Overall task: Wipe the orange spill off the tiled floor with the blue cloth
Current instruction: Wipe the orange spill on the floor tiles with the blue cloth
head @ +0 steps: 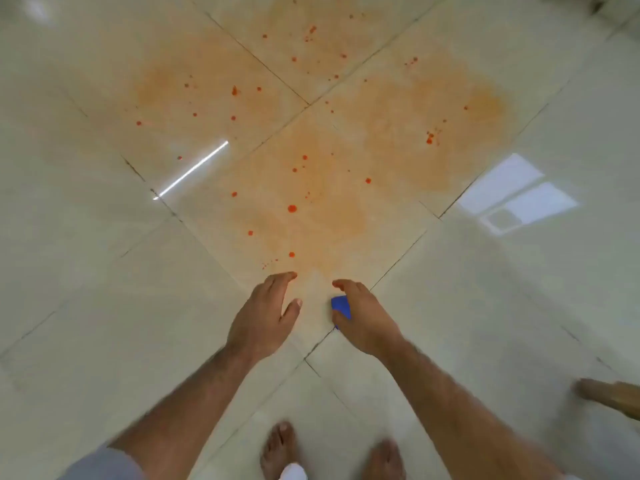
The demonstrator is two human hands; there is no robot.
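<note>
Orange spill spreads as a pale, smeared wash over several glossy cream tiles of the tiled floor, dotted with darker red-orange drops, and it covers the area where four tiles meet near the top centre and reaches down almost to the hands. Dark grout lines cross the floor on the diagonal. The left hand is held out above the floor with fingers straight and close together and the thumb apart, grasping nothing; its fingertips lie at the near edge of the stain. The right hand sits just beside it, fingers bent downward around the blue cloth, which shows only as a small patch under the palm between thumb and forefinger; most of the cloth is hidden by the hand. Whether the cloth touches the tile cannot be told. Both forearms are bare, and a grey sleeve shows at the lower left. Two bare feet stand at the bottom edge, pointing toward the spill, with a bit of white fabric between them. A wooden furniture leg enters from the right edge. Bright reflections of a window and a light strip lie on the tiles to the right and left of the stain.
</note>
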